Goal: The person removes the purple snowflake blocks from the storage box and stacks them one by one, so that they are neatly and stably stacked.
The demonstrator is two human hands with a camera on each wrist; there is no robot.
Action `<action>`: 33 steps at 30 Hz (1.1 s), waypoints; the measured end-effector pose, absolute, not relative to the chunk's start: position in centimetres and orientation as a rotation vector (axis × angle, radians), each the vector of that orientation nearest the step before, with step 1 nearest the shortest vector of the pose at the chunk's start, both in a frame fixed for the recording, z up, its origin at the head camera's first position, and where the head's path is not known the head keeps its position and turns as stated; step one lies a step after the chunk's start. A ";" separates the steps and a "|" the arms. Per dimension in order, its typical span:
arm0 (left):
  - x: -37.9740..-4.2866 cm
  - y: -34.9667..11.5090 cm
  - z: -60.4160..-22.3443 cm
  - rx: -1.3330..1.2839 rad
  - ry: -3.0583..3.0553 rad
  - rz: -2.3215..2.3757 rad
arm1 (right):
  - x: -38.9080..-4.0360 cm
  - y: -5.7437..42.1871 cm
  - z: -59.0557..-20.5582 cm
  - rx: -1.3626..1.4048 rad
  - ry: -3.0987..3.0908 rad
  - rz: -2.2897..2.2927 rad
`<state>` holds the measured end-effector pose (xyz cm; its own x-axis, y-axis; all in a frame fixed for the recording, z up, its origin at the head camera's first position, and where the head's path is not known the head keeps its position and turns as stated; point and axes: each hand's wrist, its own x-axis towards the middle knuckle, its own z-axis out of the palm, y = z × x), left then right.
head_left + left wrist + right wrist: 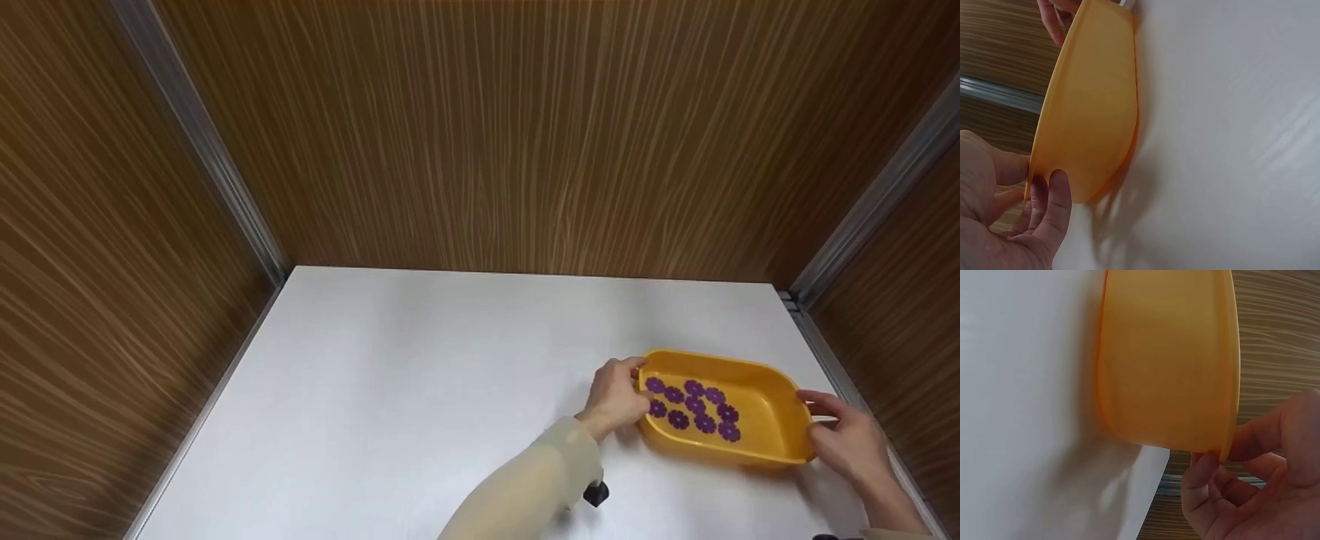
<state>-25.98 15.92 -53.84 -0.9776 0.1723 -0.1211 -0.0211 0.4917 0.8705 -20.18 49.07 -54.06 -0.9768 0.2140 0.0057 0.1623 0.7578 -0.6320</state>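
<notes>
A yellow plastic basin (761, 401) is at the right side of the white table, with both hands on its ends. Several purple flower-shaped pieces (705, 424) lie on its floor, mostly toward the left half. My left hand (616, 394) pinches the rim at the left end, thumb and fingers on either side of the wall. At the opposite end my right hand (847, 435) pinches the rim in the same way. From the wrist views, the basin's outer wall (1092, 95) shows close over the tabletop, its shadow beside it.
The white tabletop (420, 390) spreads to the left of the basin. Wood-grain panels (480, 150) stand behind and on both sides, with metal strips (217, 165) at the corners. The right table edge runs close by my right hand.
</notes>
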 end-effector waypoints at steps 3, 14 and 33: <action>-25.7 15.9 -53.3 0.101 2.544 1.471 | -20.4 49.2 -53.8 -0.303 -2.880 1.071; -25.7 14.1 -53.2 0.105 2.544 1.448 | -20.6 47.8 -53.5 -0.321 -2.909 1.213; -25.6 7.6 -53.5 0.207 2.532 1.434 | -20.4 43.3 -53.9 -0.146 -2.898 1.441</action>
